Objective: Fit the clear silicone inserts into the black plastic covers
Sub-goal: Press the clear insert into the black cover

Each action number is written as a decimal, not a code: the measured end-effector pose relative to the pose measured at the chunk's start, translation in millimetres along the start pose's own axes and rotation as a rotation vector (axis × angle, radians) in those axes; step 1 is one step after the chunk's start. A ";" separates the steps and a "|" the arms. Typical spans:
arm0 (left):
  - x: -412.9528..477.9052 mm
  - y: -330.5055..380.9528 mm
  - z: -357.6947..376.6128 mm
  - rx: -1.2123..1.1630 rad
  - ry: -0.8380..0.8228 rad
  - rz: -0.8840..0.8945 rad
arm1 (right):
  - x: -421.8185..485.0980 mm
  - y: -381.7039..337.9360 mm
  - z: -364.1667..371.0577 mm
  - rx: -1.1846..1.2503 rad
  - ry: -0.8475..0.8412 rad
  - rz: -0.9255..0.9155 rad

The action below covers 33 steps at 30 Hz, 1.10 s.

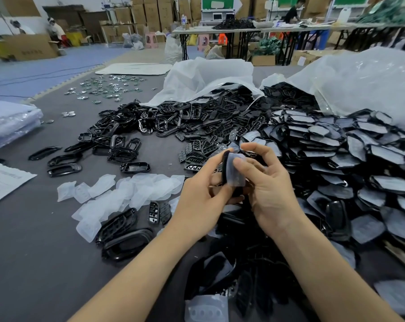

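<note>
- Holding 1 black plastic cover point(225, 169) on edge at the centre of the scene, the person has both hands just above the grey table mat point(34, 252).
- The left hand point(202, 196) curls round the cover's left rim, gripping it with thumb and fingers.
- The right hand point(270, 182) pinches a clear silicone insert point(238, 176) against the cover's face, with the thumb pressing flat on the insert and the forefinger arched over the top.
- The insert lies against the cover. Whether it is fully seated cannot be told.
- A heap of loose inserts point(127, 189) lies on the mat just left of the hands.
- A pile of black frames point(150, 126) spreads farther off, left of centre.
- A large heap of covers with pale inserts point(336, 147) fills the right side.
- 2 open plastic bags point(208, 75) lie at the far side, with black parts spilling from them.
</note>
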<state>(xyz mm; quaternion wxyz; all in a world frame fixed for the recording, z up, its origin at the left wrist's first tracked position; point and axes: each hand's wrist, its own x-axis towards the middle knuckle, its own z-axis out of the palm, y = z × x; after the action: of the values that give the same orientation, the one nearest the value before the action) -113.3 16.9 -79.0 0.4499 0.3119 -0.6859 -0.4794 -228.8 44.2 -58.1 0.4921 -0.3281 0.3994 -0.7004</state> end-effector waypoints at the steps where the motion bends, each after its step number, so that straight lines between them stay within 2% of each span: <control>1: 0.0 -1.1 0.1 -0.067 -0.015 -0.012 | -0.3 -0.1 -0.1 -0.057 0.000 -0.053; 6: 0.1 -2.8 3.6 -0.271 -0.033 -0.067 | -5.1 3.9 -0.4 -0.649 0.120 -0.447; 10: 0.0 -1.8 5.8 -0.345 -0.011 -0.104 | -7.1 9.3 0.8 -0.830 0.198 -0.637; 12: 1.2 -4.1 4.1 -0.325 0.008 -0.115 | -6.4 8.0 0.3 -0.819 0.196 -0.620; 15: 2.9 -6.5 2.9 -0.287 0.016 -0.121 | -3.5 -2.4 -1.2 -0.695 0.147 -0.501; 20: 2.3 -4.1 1.4 -0.257 0.005 -0.109 | -0.2 -28.3 -9.7 -0.797 -0.211 -0.300; 23: 0.8 -2.0 0.2 -0.162 0.016 -0.092 | -1.9 -44.3 -16.1 -0.727 -0.380 -0.247; 25: 1.2 -2.0 -1.9 -0.006 0.041 -0.052 | -2.9 -51.9 -18.7 -0.633 -0.444 -0.208; 28: -0.2 -1.2 -2.4 0.114 0.056 0.013 | -2.8 -46.1 -16.1 -0.647 -0.403 -0.228; 31: -3.1 0.5 -0.6 0.191 0.082 0.045 | -2.5 -27.3 -7.9 -0.799 -0.202 -0.347; 33: -3.2 0.3 -0.6 0.191 0.102 0.062 | -3.9 -16.7 -3.3 -0.811 -0.110 -0.430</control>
<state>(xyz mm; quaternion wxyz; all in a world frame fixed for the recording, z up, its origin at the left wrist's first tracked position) -111.5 19.5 -79.6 0.4671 0.3559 -0.7141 -0.3811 -237.5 52.0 -45.1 0.1879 -0.6063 0.5371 -0.5555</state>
